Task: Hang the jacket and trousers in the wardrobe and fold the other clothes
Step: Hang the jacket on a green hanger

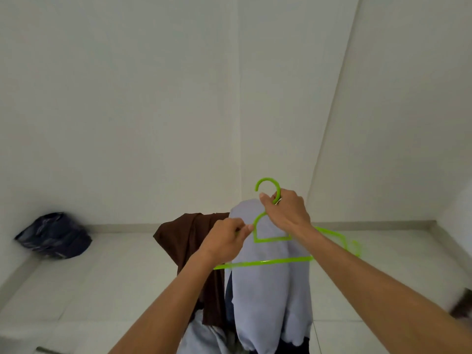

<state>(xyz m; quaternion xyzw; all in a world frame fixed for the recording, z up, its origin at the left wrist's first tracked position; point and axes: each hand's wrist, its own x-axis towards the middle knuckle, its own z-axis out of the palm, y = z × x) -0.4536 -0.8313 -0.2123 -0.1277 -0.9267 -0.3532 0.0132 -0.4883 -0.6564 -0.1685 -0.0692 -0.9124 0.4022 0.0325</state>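
We hold a bright green plastic hanger (pixel 272 249) up in front of us with both hands, against a plain white wall (pixel 153 98). Our right hand (pixel 286 209) is clenched around the neck of the hanger just under its hook, which curls up above our knuckles; the thumb lies across the front and the fingers wrap behind, so we cannot see their tips. Our left hand (pixel 226 237) is closed in a pinch at the left shoulder of the hanger, thumb and forefinger pressed together where the pale lavender-grey garment (pixel 270 297) meets the green frame. Whether they grip the cloth, the plastic or both, we cannot tell.

That pale garment is draped over the hanger. It rises behind the small inner arch of the frame and falls in two long folds over the lower bar, hanging down toward the bottom of the view. Just to its left, touching it, hangs a dark brown cloth (pixel 190 251), partly behind our left forearm; what holds it up is hidden. A strip of dark navy fabric (pixel 229 300) shows between the two.

Far to the left, a dark blue bundle (pixel 55 236) lies on the white tiled floor (pixel 115 277) against the wall, well apart from our hands.
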